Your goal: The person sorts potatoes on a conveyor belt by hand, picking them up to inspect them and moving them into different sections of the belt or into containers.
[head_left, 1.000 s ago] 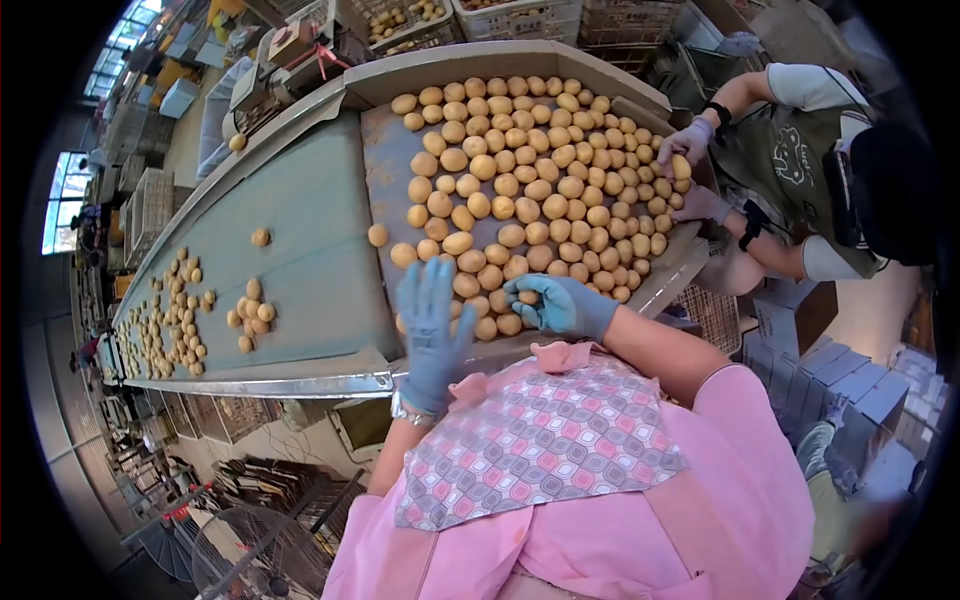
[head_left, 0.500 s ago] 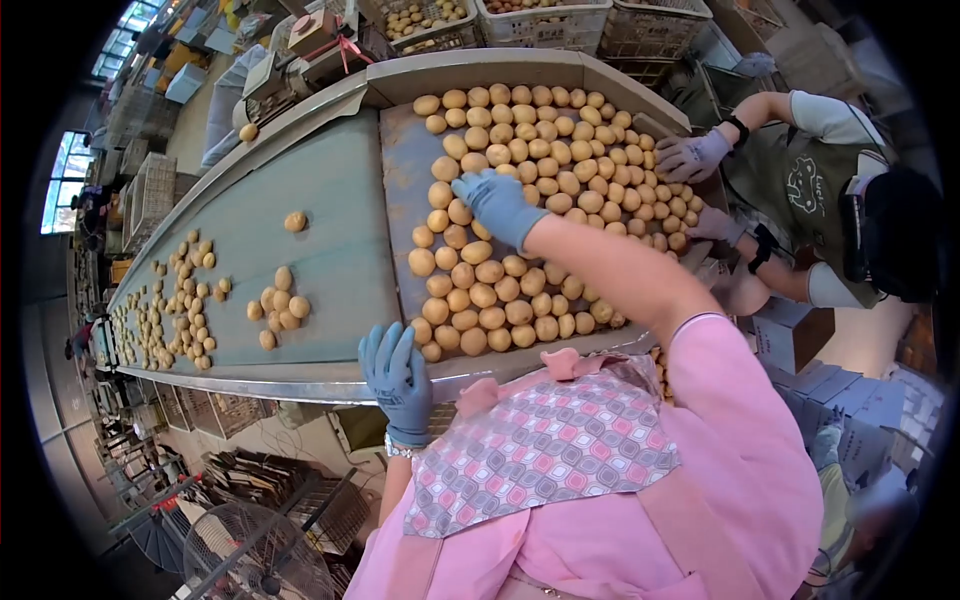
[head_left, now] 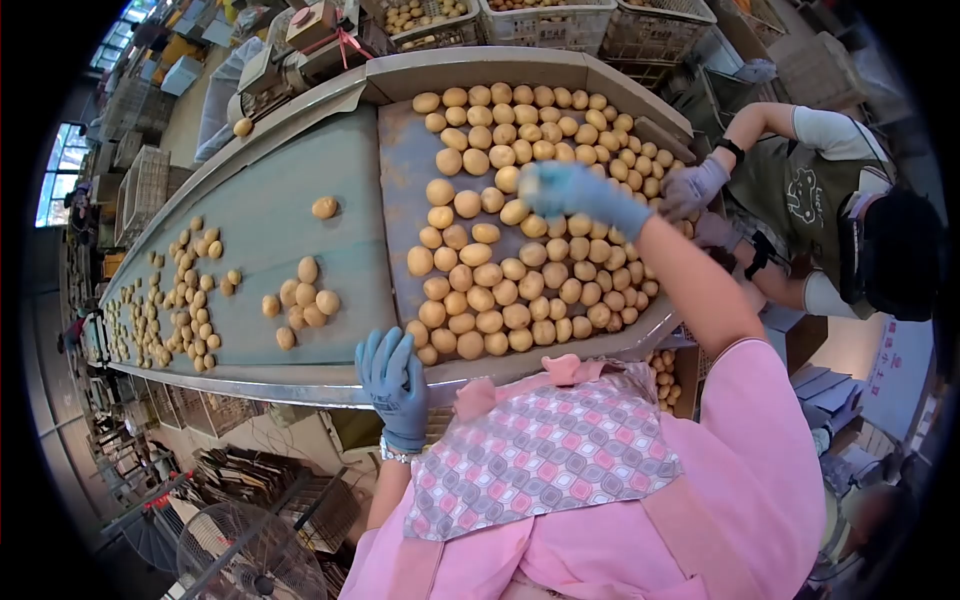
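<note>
Many yellow-brown potatoes point(head_left: 482, 276) lie in a loose single layer on the grey sorting bed point(head_left: 404, 190). My right hand point(head_left: 590, 195), in a blue-grey glove, is over the middle of them. Motion blurs its fingers, and a pale yellowish patch shows at the fingertips; whether a potato is held there I cannot make out. My left hand point(head_left: 392, 388), gloved alike, rests at the near metal edge point(head_left: 465, 382) with its fingers stretched out and nothing in them.
A green conveyor belt point(head_left: 270, 190) carries scattered potatoes from the left. At the right end a co-worker's gloved hand point(head_left: 694, 188) touches the potatoes. Crates point(head_left: 550, 27) stand behind the far wall. A fan point(head_left: 250, 555) and stacked cardboard point(head_left: 235, 478) are at lower left.
My right hand has moved right across the bed, and a gap among the potatoes shows where it was. Potatoes on the belt have come closer. My left hand has hardly moved.
</note>
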`<state>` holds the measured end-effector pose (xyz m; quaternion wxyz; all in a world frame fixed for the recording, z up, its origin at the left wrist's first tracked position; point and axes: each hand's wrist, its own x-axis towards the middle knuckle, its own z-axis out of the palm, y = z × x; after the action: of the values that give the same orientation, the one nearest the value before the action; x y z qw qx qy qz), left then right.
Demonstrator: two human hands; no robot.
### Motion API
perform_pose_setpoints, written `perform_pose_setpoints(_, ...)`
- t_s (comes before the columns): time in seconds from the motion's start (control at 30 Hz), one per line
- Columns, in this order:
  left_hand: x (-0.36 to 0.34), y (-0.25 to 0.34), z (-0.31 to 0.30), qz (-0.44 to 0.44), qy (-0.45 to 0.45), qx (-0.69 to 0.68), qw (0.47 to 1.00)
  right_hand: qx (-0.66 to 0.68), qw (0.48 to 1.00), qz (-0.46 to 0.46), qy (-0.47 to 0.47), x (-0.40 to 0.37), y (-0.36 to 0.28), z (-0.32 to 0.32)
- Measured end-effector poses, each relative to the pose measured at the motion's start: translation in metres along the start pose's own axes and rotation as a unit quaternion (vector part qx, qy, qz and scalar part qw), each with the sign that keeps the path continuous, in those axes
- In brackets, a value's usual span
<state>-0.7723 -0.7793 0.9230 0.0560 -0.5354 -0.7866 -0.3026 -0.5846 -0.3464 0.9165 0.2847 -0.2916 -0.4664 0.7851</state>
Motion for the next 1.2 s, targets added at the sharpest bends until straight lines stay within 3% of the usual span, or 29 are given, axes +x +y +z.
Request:
perform_pose_setpoints(0.07, 0.002, 0.001, -0.004, 0.003, -0.001, 0.003, 1.0, -0.002, 0.996, -0.07, 0.058, 0.023, -0.034, -0.005)
perform_pose_setpoints(0.17, 0.004, -0.002, -0.01, 0.0, 0.001, 0.006, 1.0, -0.255, 0.942, -0.216, 0.018, -0.002, -0.005, 0.039)
perform_pose_setpoints(0.2, 0.006, -0.003, -0.015, 0.005, 0.005, 0.002, 1.0, -0.348, 0.9, -0.263, -0.001, -0.031, 0.014, 0.066)
perform_pose_setpoints(0.27, 0.003, -0.01, -0.019, 0.0, 0.017, -0.023, 1.0, -0.47, 0.793, -0.362, -0.139, -0.079, 0.065, 0.097)
perform_pose_setpoints(0.33, 0.003, -0.011, -0.025, 0.0, 0.03, -0.042, 0.999, -0.622, 0.623, -0.255, -0.4, -0.102, 0.084, 0.135)
perform_pose_setpoints(0.37, 0.003, -0.015, -0.026, -0.002, 0.036, -0.046, 0.998, -0.55, 0.574, -0.47, -0.383, -0.113, 0.138, 0.117)
perform_pose_setpoints(0.53, 0.005, -0.027, -0.035, 0.002, 0.02, -0.063, 0.998, -0.595, 0.674, -0.408, -0.158, -0.052, 0.134, 0.157)
perform_pose_setpoints(0.63, 0.002, -0.038, -0.042, 0.008, 0.01, -0.058, 0.998, -0.595, 0.713, -0.37, 0.015, -0.037, 0.145, 0.148)
perform_pose_setpoints(0.73, 0.001, -0.037, -0.05, -0.006, 0.012, -0.046, 0.999, -0.603, 0.677, -0.41, -0.103, -0.092, 0.138, 0.115)
perform_pose_setpoints(0.8, 0.001, -0.036, -0.05, -0.029, 0.012, -0.047, 0.998, -0.664, 0.617, -0.361, -0.217, -0.142, 0.127, 0.084)
perform_pose_setpoints(0.87, 0.002, -0.037, -0.051, -0.025, 0.008, -0.031, 0.999, -0.67, 0.649, -0.273, -0.235, -0.181, 0.092, 0.068)
perform_pose_setpoints(0.93, 0.001, -0.038, -0.057, -0.029, 0.003, -0.003, 1.0, -0.64, 0.719, -0.255, -0.094, -0.215, 0.093, 0.046)
perform_pose_setpoints(1.03, 0.008, -0.033, -0.063, -0.04, -0.003, 0.036, 0.999, -0.658, 0.732, -0.174, -0.027, -0.255, 0.09, 0.025)
perform_pose_setpoints(1.2, 0.014, -0.037, -0.072, -0.023, -0.017, 0.031, 0.999, -0.644, 0.749, -0.151, 0.047, -0.277, 0.105, 0.032)
